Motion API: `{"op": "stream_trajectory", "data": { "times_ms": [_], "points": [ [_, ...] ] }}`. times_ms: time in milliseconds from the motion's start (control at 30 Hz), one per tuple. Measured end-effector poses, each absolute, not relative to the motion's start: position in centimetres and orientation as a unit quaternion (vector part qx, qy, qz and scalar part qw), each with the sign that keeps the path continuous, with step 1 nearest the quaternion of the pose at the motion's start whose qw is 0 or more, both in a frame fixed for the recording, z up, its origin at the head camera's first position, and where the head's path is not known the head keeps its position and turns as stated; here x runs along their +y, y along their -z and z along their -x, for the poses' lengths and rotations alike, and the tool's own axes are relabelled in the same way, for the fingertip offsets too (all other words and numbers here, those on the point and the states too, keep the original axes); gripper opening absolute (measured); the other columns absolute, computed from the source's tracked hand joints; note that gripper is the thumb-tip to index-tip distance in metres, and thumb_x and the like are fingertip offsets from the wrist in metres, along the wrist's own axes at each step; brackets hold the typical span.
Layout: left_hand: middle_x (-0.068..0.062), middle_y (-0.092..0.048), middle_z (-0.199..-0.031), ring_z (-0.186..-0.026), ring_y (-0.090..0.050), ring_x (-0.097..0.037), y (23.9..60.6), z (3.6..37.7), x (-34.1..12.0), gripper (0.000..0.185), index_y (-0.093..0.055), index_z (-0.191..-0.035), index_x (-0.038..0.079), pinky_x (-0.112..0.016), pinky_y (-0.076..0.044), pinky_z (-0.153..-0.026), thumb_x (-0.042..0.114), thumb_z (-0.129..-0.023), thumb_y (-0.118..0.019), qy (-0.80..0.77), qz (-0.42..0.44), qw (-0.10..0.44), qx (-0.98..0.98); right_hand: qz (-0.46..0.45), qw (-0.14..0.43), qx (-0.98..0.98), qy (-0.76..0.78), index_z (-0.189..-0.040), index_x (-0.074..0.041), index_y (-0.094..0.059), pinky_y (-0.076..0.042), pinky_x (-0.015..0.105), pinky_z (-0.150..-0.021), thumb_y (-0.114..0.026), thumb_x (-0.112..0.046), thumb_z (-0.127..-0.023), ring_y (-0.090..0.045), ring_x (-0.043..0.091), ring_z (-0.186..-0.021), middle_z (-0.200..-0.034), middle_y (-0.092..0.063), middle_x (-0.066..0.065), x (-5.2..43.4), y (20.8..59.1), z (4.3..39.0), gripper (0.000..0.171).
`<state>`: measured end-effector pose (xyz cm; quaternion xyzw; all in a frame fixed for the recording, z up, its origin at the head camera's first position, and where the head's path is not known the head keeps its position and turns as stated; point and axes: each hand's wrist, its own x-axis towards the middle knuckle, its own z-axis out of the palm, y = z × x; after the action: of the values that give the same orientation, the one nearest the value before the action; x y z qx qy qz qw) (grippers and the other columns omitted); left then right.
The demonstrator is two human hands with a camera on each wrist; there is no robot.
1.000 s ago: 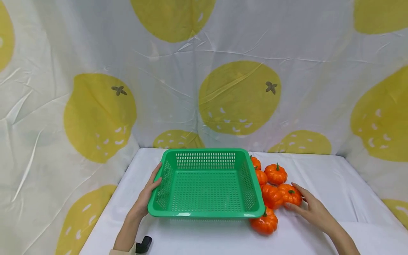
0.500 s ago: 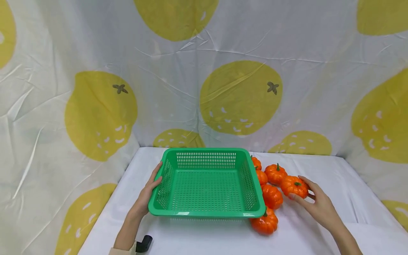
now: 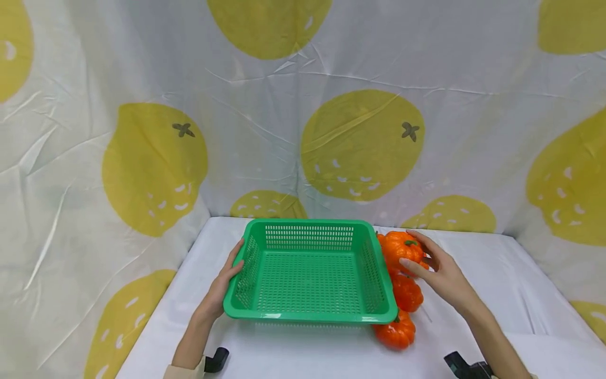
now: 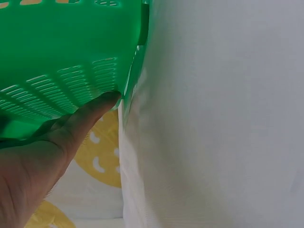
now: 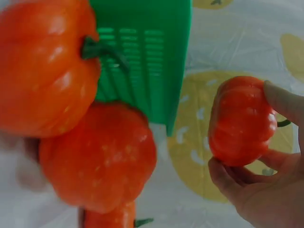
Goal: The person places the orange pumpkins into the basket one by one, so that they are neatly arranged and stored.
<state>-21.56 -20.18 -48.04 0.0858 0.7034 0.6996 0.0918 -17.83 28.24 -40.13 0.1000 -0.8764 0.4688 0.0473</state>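
A green plastic basket (image 3: 307, 281) with slotted walls stands at the middle of the table, nothing inside it. My left hand (image 3: 222, 284) holds its left side, the fingertips reaching the rim; in the left wrist view a digit lies along the slotted wall (image 4: 71, 90). Off the basket's right side, my right hand (image 3: 440, 271) grips an orange toy pumpkin (image 3: 401, 248) with a green stem, thumb on the near side and fingers on the far side. It overlaps other pumpkins behind it. In the right wrist view the held pumpkin (image 5: 241, 121) shows between thumb and fingers.
More pumpkins line the basket's right side, including one in the middle (image 3: 407, 293) and one by the near corner (image 3: 396, 331). White cloth (image 3: 303, 352) covers the table. A lemon-printed curtain (image 3: 265, 131) closes off the back and sides. Black devices (image 3: 218, 360) sit by both wrists.
My right hand has lifted the pumpkin from the pile's right side and carried it left and away from me, over the far pumpkins. The left hand stays on the basket.
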Motion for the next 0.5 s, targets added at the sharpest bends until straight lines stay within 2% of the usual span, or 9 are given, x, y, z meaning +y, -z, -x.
{"op": "stream_trajectory", "data": {
  "times_ms": [100, 200, 333, 367, 500],
  "points": [
    [-0.001, 0.006, -0.176, -0.161, 0.010, -0.034, 48.0, 21.5, -20.1, 0.060, -0.008, -0.167, 0.036, -0.066, -0.002, -0.124, 0.035, -0.113, -0.032, -0.699, -0.084, 0.096, 0.704, -0.119, 0.018, -0.857, -0.500, -0.163, -0.022, -0.032, -0.063, 0.037, -0.076, -0.067, -0.028, -0.102, -0.061, -0.004, -0.110, -0.152, -0.048, 0.016, 26.5, 39.0, 18.6, 0.070],
    [-0.001, 0.006, -0.176, -0.161, 0.010, -0.034, 48.0, 21.5, -20.1, 0.060, -0.008, -0.167, 0.036, -0.066, -0.002, -0.124, 0.035, -0.113, -0.032, -0.699, -0.083, 0.095, 0.704, -0.140, 0.007, -0.855, -0.500, -0.162, -0.027, -0.034, -0.061, 0.035, -0.075, -0.068, -0.029, -0.102, -0.064, 0.013, -0.118, -0.152, -0.050, 0.013, 24.7, 38.1, 19.6, 0.069],
    [-0.002, 0.006, -0.176, -0.161, 0.010, -0.034, 48.0, 21.5, -20.1, 0.060, -0.008, -0.167, 0.036, -0.065, -0.003, -0.123, 0.036, -0.112, -0.032, -0.700, -0.083, 0.092, 0.703, -0.179, -0.005, -0.848, -0.499, -0.160, -0.026, -0.037, -0.057, 0.027, -0.087, -0.070, -0.028, -0.100, -0.060, 0.036, -0.129, -0.154, -0.049, 0.011, 22.7, 37.3, 21.1, 0.068],
    [-0.002, 0.006, -0.176, -0.161, 0.010, -0.034, 48.0, 21.5, -20.1, 0.060, -0.008, -0.167, 0.036, -0.065, -0.003, -0.123, 0.036, -0.112, -0.032, -0.699, -0.084, 0.092, 0.704, -0.188, -0.008, -0.845, -0.501, -0.160, -0.024, -0.037, -0.055, 0.027, -0.093, -0.070, -0.028, -0.100, -0.058, 0.039, -0.132, -0.155, -0.048, 0.010, 22.3, 37.2, 21.5, 0.069],
    [-0.001, 0.006, -0.176, -0.161, 0.008, -0.033, 48.0, 21.6, -20.1, 0.060, -0.008, -0.167, 0.036, -0.064, -0.004, -0.123, 0.035, -0.112, -0.032, -0.704, -0.083, 0.092, 0.700, -0.207, -0.036, -0.829, -0.518, -0.159, -0.024, -0.039, -0.054, 0.037, -0.099, -0.072, -0.028, -0.099, -0.056, 0.039, -0.135, -0.158, -0.046, 0.006, 20.6, 36.6, 22.8, 0.069]
  ]
}}
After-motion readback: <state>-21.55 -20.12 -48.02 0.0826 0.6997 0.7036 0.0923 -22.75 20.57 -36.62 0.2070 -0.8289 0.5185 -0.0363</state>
